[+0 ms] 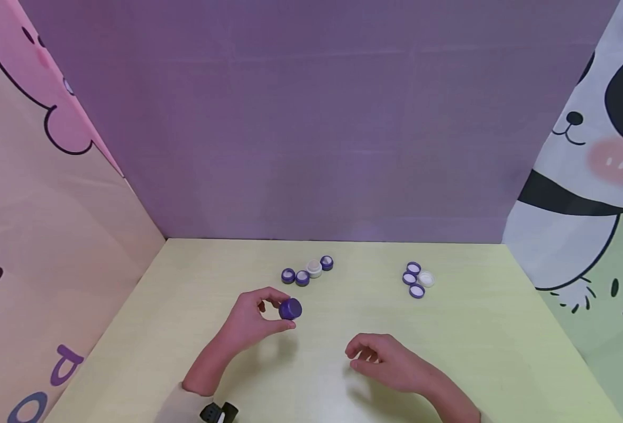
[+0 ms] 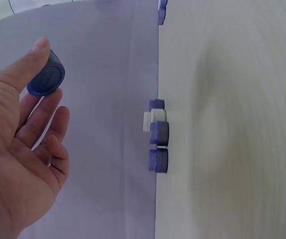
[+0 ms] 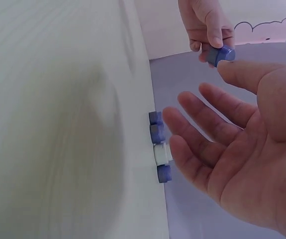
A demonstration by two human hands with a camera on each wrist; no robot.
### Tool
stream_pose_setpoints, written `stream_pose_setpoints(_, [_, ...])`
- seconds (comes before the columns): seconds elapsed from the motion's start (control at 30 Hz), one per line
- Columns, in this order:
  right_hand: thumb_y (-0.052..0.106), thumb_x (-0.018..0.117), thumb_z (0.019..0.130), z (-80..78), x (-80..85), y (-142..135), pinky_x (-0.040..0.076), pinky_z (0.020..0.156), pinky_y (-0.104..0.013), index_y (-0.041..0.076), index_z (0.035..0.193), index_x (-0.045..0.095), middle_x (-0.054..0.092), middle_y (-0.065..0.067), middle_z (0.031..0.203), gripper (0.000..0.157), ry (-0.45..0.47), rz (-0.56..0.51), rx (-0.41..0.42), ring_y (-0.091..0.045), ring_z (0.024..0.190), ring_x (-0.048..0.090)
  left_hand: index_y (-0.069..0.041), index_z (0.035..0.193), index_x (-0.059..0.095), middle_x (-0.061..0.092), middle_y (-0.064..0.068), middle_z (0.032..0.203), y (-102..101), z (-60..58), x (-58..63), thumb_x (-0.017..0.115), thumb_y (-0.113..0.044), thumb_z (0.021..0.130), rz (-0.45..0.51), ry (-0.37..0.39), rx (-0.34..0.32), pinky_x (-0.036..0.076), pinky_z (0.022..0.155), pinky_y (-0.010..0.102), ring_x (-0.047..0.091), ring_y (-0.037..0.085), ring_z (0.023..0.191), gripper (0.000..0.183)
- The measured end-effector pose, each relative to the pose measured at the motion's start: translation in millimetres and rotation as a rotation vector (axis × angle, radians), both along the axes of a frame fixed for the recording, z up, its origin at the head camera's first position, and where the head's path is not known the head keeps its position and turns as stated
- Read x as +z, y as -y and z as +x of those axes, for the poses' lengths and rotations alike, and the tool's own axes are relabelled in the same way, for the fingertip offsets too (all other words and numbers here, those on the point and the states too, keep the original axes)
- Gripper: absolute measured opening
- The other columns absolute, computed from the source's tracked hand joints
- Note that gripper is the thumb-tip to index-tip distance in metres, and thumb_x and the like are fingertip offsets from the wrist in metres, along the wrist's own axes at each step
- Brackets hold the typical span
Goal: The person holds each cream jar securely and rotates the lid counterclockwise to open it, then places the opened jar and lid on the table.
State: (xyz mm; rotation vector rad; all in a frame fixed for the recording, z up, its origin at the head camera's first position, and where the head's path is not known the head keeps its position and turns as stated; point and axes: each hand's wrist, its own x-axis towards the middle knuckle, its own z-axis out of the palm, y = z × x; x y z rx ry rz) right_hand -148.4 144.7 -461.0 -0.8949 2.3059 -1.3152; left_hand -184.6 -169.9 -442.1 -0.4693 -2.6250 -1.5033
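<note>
A small dark purple jar (image 1: 290,308) is pinched between the thumb and fingers of my left hand (image 1: 253,317), raised over the table. Its round flat end (image 2: 47,79) faces the left wrist camera. My right hand (image 1: 388,361) hovers to the right with loosely bent fingers and holds nothing. Beyond the left hand stand several small purple jars (image 1: 302,278) with a white jar (image 1: 314,268) among them. Farther right lies a group of flat purple-rimmed caps (image 1: 416,291) beside a white cap (image 1: 425,278).
The pale table (image 1: 343,317) runs back to a purple backdrop (image 1: 322,129). Printed side panels stand at both sides, with a panda picture (image 1: 570,235) on the right one. A black device (image 1: 218,412) sits at the left wrist.
</note>
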Motion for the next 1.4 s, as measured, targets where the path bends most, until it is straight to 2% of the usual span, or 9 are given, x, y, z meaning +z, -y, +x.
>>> stream_pose_setpoints(0.2, [0.026,0.061,0.097,-0.9,3.0,6.3,0.05,0.079,-0.028,0.012,0.108,0.065,0.065,0.002,0.102,0.018,-0.009,-0.007,0.006,-0.008,0.09,0.062,-0.029,0.101,0.071,0.067,-0.018,0.093,-10.6,6.4,-0.5,0.092,-0.027,0.065,-0.033,-0.034,-0.048,0.045,0.077,0.04,0.059,0.015,0.092,0.042])
stream_pose_setpoints(0.3, [0.026,0.062,0.097,-2.1,4.6,8.3,0.05,0.079,-0.028,0.012,0.109,0.064,0.065,-0.002,0.105,0.019,-0.026,-0.003,-0.005,-0.008,0.09,0.062,-0.03,0.101,0.071,0.066,-0.02,0.094,-15.0,8.3,-0.8,0.092,-0.026,0.065,-0.042,-0.056,-0.075,0.045,0.077,0.041,0.06,0.015,0.092,0.041])
stream_pose_setpoints(0.43, [0.026,0.062,0.097,-5.0,5.8,11.2,0.05,0.078,-0.028,0.014,0.109,0.064,0.065,-0.004,0.107,0.017,-0.055,-0.003,-0.058,-0.008,0.089,0.062,-0.031,0.102,0.071,0.066,-0.021,0.095,-21.8,10.0,-0.9,0.091,-0.025,0.067,-0.052,-0.087,-0.133,0.046,0.076,0.043,0.06,0.019,0.092,0.041])
stream_pose_setpoints(0.67, [0.031,0.058,0.099,-11.6,8.0,19.1,0.05,0.074,-0.029,0.014,0.108,0.064,0.065,0.004,0.104,0.021,-0.107,0.005,-0.172,-0.009,0.087,0.061,-0.029,0.103,0.071,0.063,-0.021,0.095,-40.8,6.4,-2.8,0.09,-0.024,0.069,-0.085,-0.112,-0.213,0.047,0.075,0.044,0.059,0.02,0.091,0.04])
stream_pose_setpoints(0.8, [0.036,0.052,0.101,-13.3,8.7,23.4,0.05,0.073,-0.029,0.012,0.109,0.065,0.065,0.003,0.103,0.028,-0.129,0.03,-0.228,-0.01,0.086,0.06,-0.027,0.103,0.071,0.063,-0.021,0.094,-51.5,3.1,-3.8,0.089,-0.024,0.07,-0.095,-0.112,-0.231,0.047,0.075,0.042,0.06,0.02,0.09,0.038])
stream_pose_setpoints(0.93, [0.038,0.048,0.102,-13.5,8.9,26.9,0.048,0.069,-0.029,0.016,0.103,0.065,0.063,0.006,0.095,0.028,-0.174,0.058,-0.27,-0.01,0.08,0.057,-0.027,0.104,0.071,0.063,-0.021,0.094,-59.8,-0.2,-6.6,0.088,-0.025,0.071,-0.095,-0.119,-0.258,0.048,0.075,0.042,0.061,0.019,0.09,0.037])
stream_pose_setpoints(1.17, [0.044,0.053,0.099,-13.2,7.9,30.7,0.048,0.065,-0.027,0.019,0.096,0.065,0.062,0.014,0.088,0.027,-0.179,0.113,-0.26,-0.009,0.076,0.058,-0.028,0.103,0.071,0.064,-0.02,0.093,-62.9,-0.7,-12.4,0.088,-0.024,0.071,-0.075,-0.127,-0.285,0.048,0.074,0.044,0.061,0.02,0.088,0.036])
stream_pose_setpoints(1.4, [0.053,0.055,0.095,-14.3,12.0,33.7,0.046,0.06,-0.026,0.02,0.093,0.066,0.061,0.015,0.082,0.035,-0.167,0.154,-0.346,-0.007,0.071,0.055,-0.029,0.104,0.071,0.063,-0.021,0.093,-65.6,-2.2,-15.2,0.088,-0.028,0.072,-0.096,-0.13,-0.292,0.048,0.075,0.04,0.059,0.016,0.088,0.036])
